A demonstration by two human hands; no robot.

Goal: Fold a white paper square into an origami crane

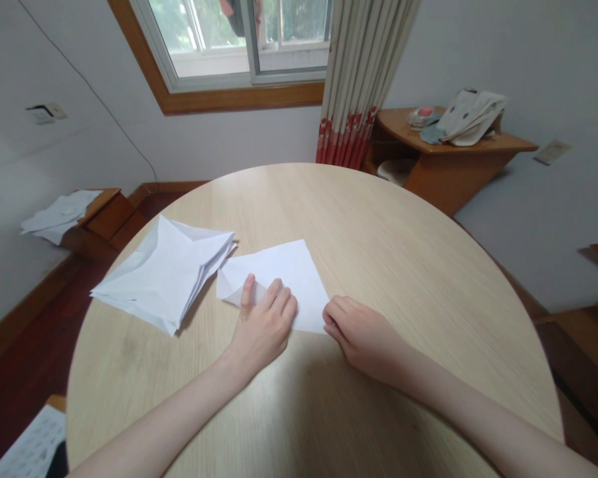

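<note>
The paper [301, 275] is lying on the table [389, 232] just right of the stack [167, 275], its long axis running roughly left to right, and the left hand [265, 318] is resting on its near side with fingers loosely spread. The right hand [361, 332] is pinching the near right corner between curled fingers and thumb, the paper extending leftward from that grip; no writing is showing on it (the page [32, 441] at near left is looking printed, but illegible).

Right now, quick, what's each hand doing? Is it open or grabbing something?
Left hand: open, resting on the folded white paper.
Right hand: closed, fingers pinching that paper's right corner.
</note>
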